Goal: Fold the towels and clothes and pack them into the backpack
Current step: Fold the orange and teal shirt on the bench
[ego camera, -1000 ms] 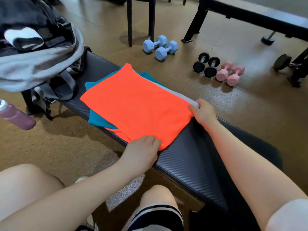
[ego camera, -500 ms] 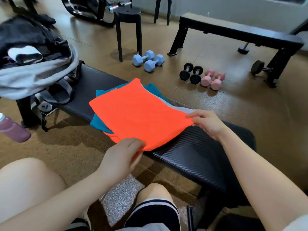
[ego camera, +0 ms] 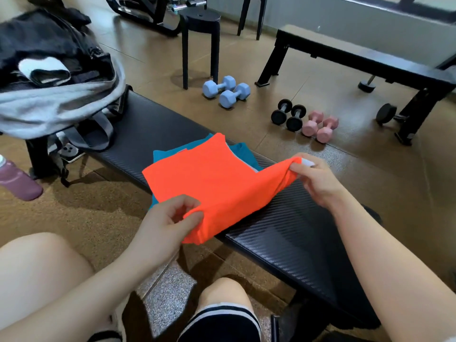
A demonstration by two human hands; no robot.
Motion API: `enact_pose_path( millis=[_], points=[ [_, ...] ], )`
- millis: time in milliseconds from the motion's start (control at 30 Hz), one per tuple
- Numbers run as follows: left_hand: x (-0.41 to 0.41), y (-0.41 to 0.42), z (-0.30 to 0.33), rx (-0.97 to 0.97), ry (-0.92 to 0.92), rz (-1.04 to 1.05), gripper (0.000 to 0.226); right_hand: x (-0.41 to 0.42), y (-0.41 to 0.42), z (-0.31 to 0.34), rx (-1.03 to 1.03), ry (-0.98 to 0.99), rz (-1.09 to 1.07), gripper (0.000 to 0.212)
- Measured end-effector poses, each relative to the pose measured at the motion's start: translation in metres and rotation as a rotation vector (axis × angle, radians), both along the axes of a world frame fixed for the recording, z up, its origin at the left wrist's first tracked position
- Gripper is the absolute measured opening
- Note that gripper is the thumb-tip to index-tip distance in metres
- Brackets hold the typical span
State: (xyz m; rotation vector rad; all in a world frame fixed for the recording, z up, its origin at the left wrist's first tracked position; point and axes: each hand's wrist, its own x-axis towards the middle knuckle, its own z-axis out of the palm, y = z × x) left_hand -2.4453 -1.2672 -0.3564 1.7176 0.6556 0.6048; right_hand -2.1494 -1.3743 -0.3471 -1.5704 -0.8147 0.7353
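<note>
Over the bench, left hand and right hand each pinch the orange cloth.

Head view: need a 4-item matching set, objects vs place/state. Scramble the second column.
Things:
1. orange cloth
2. backpack
3. blue dumbbells
4. purple bottle

Places or states:
A. on the floor by the black stool
B. near corners pinched and lifted by both hands
C. at the left edge, low beside the bench
D. open, at the bench's far end

Pairs: 1-B, 2-D, 3-A, 4-C. The left hand and right hand each pinch a corner.
</note>
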Motion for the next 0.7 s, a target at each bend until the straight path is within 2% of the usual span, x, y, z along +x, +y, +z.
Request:
enact_pose_path(
  millis=[67, 167, 333, 400, 567, 700],
  points=[
    [0.001, 0.021, 0.005, -0.011, 0.039, 0.1, 0.017, -0.003, 0.027, 0.006, 0.019, 0.04, -0.024, 0.008],
    [-0.002, 0.055, 0.011, 0.038, 0.132, 0.197, 0.014, -0.007, 0.07, 0.013, -0.021, -0.038, -0.097, 0.02],
    [-0.012, 0.105, 0.014, 0.128, 0.27, 0.194, 0.025, -0.009, 0.139, 0.012, -0.062, -0.274, -0.021, 0.014],
    [-0.012, 0.128, 0.006, 0.14, 0.312, 0.231, 0.022, -0.008, 0.163, 0.005, -0.101, -0.375, -0.011, 0.015],
    [0.003, 0.175, -0.019, 0.261, 0.474, 0.267, 0.027, -0.002, 0.211, -0.028, -0.304, -0.672, -0.111, 0.032],
    [0.011, 0.191, -0.043, 0.373, 0.685, 0.265, 0.02, -0.008, 0.226, -0.054, -0.541, -0.832, -0.196, 0.028]
  ],
)
